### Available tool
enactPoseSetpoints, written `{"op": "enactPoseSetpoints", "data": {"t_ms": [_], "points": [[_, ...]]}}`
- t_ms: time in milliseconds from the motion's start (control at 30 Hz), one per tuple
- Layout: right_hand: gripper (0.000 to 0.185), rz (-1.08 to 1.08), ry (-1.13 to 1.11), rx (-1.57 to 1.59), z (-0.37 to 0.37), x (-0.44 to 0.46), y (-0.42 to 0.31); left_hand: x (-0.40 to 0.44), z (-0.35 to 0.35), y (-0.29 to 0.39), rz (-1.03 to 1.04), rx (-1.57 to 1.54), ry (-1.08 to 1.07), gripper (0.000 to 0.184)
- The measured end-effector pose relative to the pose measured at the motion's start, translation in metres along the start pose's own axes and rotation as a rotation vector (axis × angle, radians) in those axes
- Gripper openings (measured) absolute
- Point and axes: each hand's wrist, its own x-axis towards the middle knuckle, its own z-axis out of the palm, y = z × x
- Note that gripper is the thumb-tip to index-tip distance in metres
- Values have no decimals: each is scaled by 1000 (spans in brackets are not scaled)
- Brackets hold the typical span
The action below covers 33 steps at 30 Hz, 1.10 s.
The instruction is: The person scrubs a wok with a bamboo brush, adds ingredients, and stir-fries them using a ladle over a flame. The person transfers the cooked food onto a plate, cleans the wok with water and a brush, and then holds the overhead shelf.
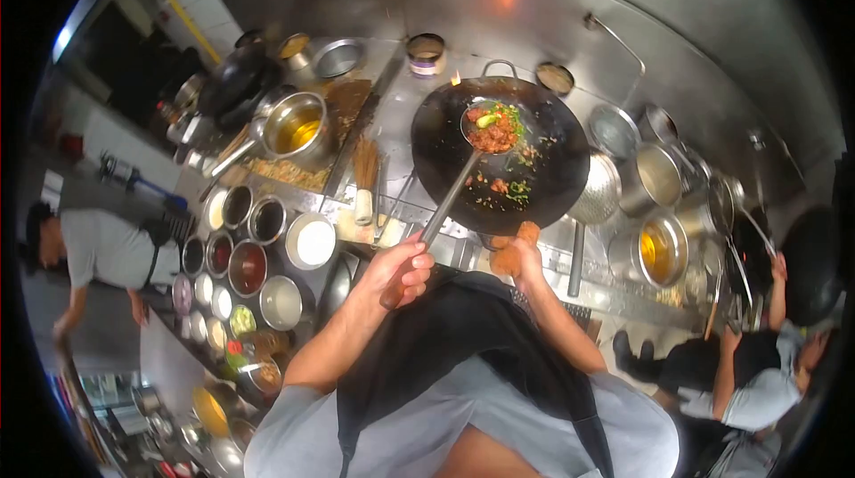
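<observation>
- In the head view, the left hand (405,271) is clamping its fingers around the handle of a ladle (452,194).
- The right hand (527,266) is closing on an orange-brown cloth (508,262) at the near rim of the wok (557,184); any handle beneath is hidden.
- The ladle's bowl is holding chopped food (495,136) over the wok; scooping seems in hand, calling for a level bowl.
- Its long axis is running diagonally, bowl pointing away and rightward.
</observation>
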Motion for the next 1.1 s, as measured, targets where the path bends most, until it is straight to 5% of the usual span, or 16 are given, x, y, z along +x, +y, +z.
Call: {"op": "enactPoseSetpoints", "data": {"t_ms": [100, 267, 367, 567, 667, 833, 867, 1100], "points": [[36, 19, -33, -19, -3, -5, -17, -5, 11, -37, 146, -36, 26, 10], [34, 57, -217, -201, -44, 11, -56, -14, 39, -136, 465, -235, 224, 35], [35, 164, -490, -314, -81, 37, -66, -34, 38, -199, 603, -385, 76, 37], [38, 232, -490, -539, -72, -52, -90, -90, 84, -334, 979, -459, 146, 41], [38, 343, -605, -588, -62, -54, -124, -75, 138, -383, 1244, -505, 391, 50], [40, 555, -784, -618, -25, -114, -66, -135, 118, -472, 1502, -670, 759, 55], [41, 584, -837, -668, -16, -131, -62, -144, 117, -492, 1566, -683, 765, 77], [38, 760, -1082, -739, 13, -180, 10, -200, 72, -581, 1759, -736, 1262, 65]]}}
